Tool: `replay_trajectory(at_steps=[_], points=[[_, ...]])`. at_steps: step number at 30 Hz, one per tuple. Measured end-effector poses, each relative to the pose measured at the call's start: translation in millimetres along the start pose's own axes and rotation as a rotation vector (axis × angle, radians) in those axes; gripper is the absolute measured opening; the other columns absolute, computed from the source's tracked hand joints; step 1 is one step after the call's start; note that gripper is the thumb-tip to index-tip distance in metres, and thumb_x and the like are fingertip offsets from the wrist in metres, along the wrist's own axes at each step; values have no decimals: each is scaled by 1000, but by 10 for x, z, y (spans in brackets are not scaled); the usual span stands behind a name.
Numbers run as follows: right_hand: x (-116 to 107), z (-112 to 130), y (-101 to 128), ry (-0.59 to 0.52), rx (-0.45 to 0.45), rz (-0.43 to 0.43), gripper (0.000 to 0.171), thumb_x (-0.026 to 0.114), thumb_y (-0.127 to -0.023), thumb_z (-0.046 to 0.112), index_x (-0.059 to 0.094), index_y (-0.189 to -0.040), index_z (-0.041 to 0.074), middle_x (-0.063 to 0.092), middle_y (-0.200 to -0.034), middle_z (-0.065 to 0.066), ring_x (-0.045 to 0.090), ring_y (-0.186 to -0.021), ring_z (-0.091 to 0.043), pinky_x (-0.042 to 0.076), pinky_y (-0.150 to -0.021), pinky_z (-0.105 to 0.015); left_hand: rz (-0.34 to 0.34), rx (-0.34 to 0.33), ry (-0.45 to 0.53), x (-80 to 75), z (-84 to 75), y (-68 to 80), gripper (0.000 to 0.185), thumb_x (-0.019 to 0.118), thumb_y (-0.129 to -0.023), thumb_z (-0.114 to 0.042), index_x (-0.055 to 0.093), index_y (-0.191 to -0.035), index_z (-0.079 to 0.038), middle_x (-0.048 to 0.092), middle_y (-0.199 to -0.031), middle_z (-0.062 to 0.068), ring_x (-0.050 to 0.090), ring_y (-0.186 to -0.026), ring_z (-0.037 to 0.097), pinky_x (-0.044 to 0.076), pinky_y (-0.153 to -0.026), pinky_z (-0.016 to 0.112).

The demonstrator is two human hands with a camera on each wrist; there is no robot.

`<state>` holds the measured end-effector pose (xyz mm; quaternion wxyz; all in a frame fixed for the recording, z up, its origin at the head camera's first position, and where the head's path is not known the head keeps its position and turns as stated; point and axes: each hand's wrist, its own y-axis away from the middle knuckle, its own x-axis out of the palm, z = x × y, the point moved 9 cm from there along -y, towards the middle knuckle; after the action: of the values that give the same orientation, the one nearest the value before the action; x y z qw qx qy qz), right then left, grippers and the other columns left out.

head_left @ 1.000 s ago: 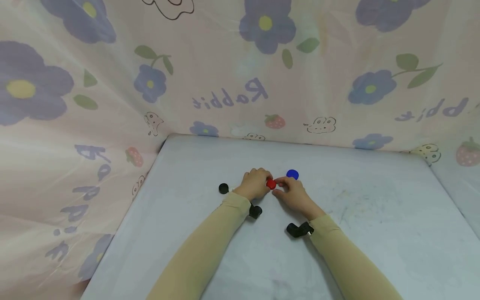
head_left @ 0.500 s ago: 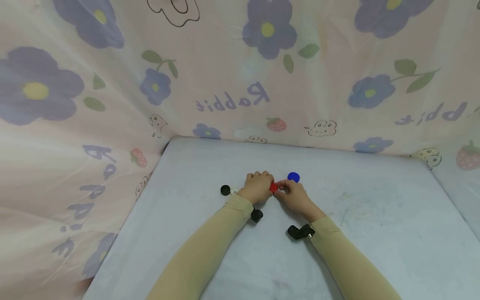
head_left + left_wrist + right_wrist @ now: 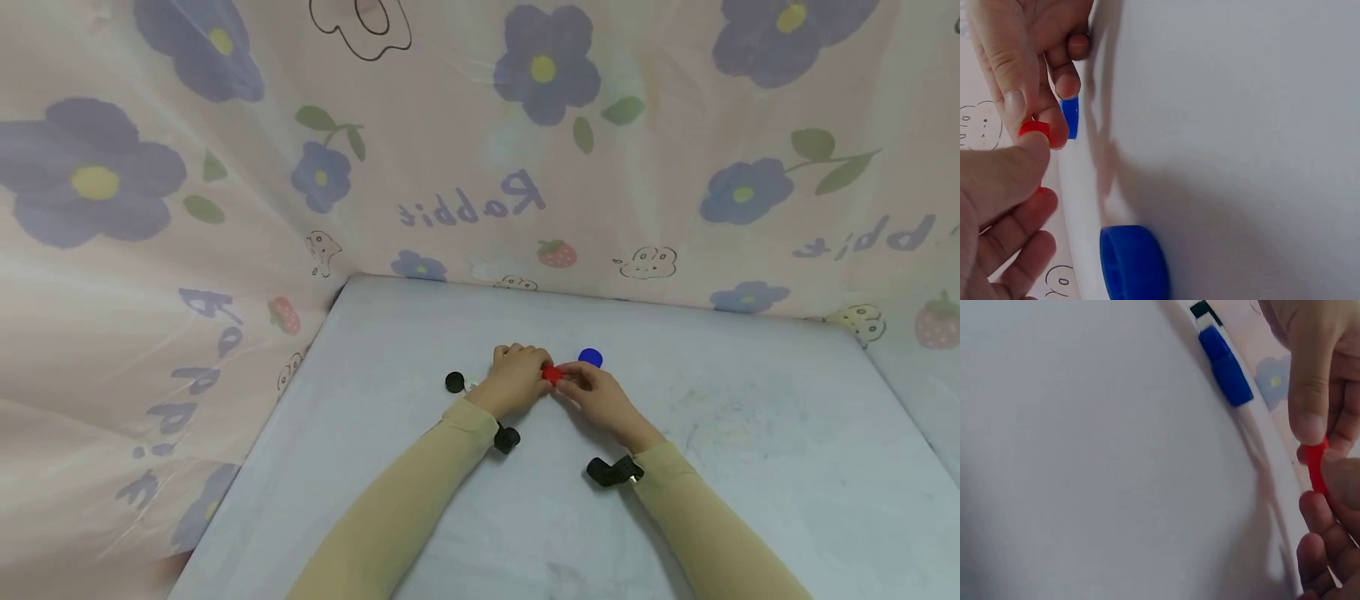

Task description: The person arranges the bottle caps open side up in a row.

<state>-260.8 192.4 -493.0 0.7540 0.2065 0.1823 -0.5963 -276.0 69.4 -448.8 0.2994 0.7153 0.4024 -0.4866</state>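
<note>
Both hands meet over the middle of the table at a small red cap (image 3: 552, 374). My left hand (image 3: 516, 379) pinches the red cap between thumb and fingers; in the left wrist view its thumb lies across the cap (image 3: 1035, 129). From the other side, the thumb and forefinger of my right hand (image 3: 602, 400) grip its edge. A blue cap (image 3: 590, 357) lies just beyond the right fingers. Another blue cap (image 3: 1138, 265), hollow side showing, stands on the table near the left hand in the left wrist view. In the head view that one is hidden.
Left of the left hand lie a black cap (image 3: 454, 382) and a partly covered white cap (image 3: 471, 386). Blue pieces (image 3: 1232, 381) stand in line with them in the right wrist view. A patterned curtain (image 3: 450, 150) encloses the white table (image 3: 735, 500) at the back and sides.
The right thumb and forefinger have closed in on the red cap, which the left hand keeps holding. The whole head view has shifted slightly. The loose caps have stayed in place.
</note>
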Motion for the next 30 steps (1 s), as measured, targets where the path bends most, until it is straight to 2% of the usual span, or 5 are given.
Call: replay_trajectory(at_steps=[9,19,30], points=[[6,115,64,27,-44,-44,30,65,-94,29,61,-122,16,65,-103,-1,57,-91,-21,46,-73,-35,-45,30,113,-46,45,84,32,68,-91,-32,64,-121,-21,64,-113,-11,51,-104,13,25,-98,41],[-22,285,129,66,-106,-73,27,65,-94,22,62,-120,13,65,-102,-2,58,-85,-20,47,-68,-33,-73,42,207,-69,86,159,29,68,-92,-29,64,-120,-21,65,-108,-13,52,-100,12,23,-100,39],[-4,276,131,59,-97,-68,28,64,-95,22,61,-121,11,65,-102,-4,57,-84,-20,47,-66,-32,-87,48,211,-66,92,175,29,68,-92,-28,65,-120,-21,66,-108,-13,53,-98,12,24,-100,38]])
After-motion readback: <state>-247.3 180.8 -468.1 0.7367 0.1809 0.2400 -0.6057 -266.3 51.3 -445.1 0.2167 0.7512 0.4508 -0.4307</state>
